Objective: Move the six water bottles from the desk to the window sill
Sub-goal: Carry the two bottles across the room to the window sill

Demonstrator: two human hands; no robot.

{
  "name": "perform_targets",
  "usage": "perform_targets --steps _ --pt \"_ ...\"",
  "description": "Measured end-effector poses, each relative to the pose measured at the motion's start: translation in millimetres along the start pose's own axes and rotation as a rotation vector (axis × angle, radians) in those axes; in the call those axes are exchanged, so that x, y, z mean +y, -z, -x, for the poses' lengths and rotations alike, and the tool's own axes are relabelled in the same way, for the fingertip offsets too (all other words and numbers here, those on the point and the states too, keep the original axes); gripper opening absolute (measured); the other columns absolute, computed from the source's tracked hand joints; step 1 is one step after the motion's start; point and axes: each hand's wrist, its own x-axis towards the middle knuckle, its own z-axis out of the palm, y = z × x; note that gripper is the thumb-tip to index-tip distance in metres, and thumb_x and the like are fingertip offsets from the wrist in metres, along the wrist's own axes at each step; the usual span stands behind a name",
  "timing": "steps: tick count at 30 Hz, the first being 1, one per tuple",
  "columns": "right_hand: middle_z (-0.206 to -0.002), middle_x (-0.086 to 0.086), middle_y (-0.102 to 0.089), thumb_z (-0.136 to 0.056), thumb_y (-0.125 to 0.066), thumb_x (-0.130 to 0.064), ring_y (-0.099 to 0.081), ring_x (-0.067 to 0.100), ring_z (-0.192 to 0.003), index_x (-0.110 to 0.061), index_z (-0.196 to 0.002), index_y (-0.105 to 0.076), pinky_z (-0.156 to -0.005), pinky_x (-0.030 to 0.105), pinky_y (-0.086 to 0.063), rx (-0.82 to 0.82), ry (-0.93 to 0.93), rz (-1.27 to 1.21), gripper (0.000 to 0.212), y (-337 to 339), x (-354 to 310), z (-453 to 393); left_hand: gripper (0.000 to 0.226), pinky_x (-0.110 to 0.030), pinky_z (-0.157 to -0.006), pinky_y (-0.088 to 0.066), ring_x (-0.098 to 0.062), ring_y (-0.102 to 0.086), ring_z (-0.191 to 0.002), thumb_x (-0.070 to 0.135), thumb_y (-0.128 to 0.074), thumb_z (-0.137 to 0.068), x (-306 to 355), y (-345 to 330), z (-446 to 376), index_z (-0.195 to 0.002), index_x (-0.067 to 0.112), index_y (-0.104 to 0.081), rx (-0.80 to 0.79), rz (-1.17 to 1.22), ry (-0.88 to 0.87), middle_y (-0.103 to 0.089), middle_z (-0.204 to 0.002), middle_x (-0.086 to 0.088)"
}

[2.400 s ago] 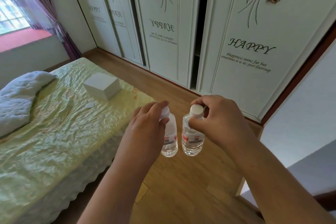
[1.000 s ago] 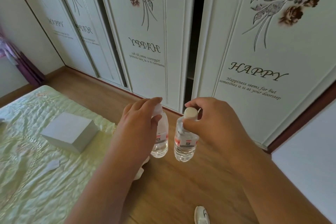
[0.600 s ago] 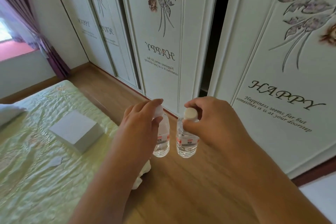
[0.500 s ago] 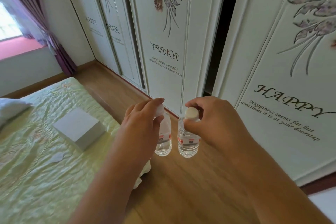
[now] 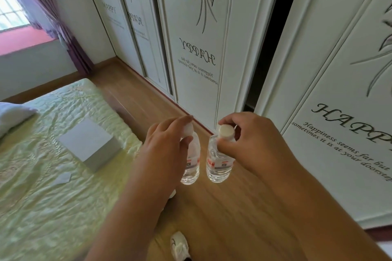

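My left hand (image 5: 165,146) grips the white cap of a small clear water bottle (image 5: 192,167), which hangs upright above the wooden floor. Close beside it, my right hand (image 5: 252,144) pinches the cap of a second water bottle (image 5: 217,165) with a red and white label. The two bottles hang side by side, almost touching. The red window sill (image 5: 23,39) shows at the far left, under a bright window beside a purple curtain (image 5: 61,21). The desk is out of view.
A bed (image 5: 42,186) with a pale green cover fills the left, with a white box (image 5: 91,147) and a grey pillow (image 5: 10,115) on it. White wardrobe doors (image 5: 201,48) line the right, one gap dark. A strip of wooden floor (image 5: 131,89) runs between them. A white shoe (image 5: 180,247) shows below.
The view has swung left and moved forward along the wardrobe, so the window sill and curtain show again. Both hands keep the same grip on the bottles.
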Motion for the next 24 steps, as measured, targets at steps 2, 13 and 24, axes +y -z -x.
perform_targets --steps 2,13,24 --pt "-0.091 -0.023 -0.061 -0.073 -0.082 -0.036 -0.058 -0.002 -0.076 -0.038 -0.104 -0.067 -0.063 0.013 -0.042 -0.001 -0.017 0.009 0.034 -2 4 -15 0.045 -0.024 -0.095 -0.032 -0.014 -0.042 -0.131 0.028 -0.059 -0.096 -4 -7 -18 -0.137 0.043 -0.046 -0.011 0.019 -0.004 -0.053 -0.137 0.015" --pt "-0.089 -0.026 -0.057 -0.073 -0.082 -0.037 -0.058 -0.001 -0.078 -0.039 -0.103 -0.065 -0.065 0.015 -0.043 0.061 -0.071 0.063 0.034 -13 -1 -130 0.047 -0.026 -0.097 -0.032 -0.016 -0.043 -0.130 0.028 -0.059 -0.096 -38 -18 -147 -0.139 0.041 -0.046 -0.030 0.116 -0.104 -0.054 -0.136 0.014" --pt "-0.091 -0.023 -0.060 -0.073 -0.080 -0.037 -0.056 -0.005 -0.080 -0.037 -0.102 -0.068 -0.061 0.009 -0.034 0.102 -0.034 -0.009 0.032 -45 -28 -231 0.046 -0.020 -0.097 -0.026 -0.012 -0.041 -0.128 0.024 -0.061 -0.095 -86 -6 -237 -0.138 0.037 -0.049 0.001 0.068 -0.125 -0.055 -0.135 0.014"
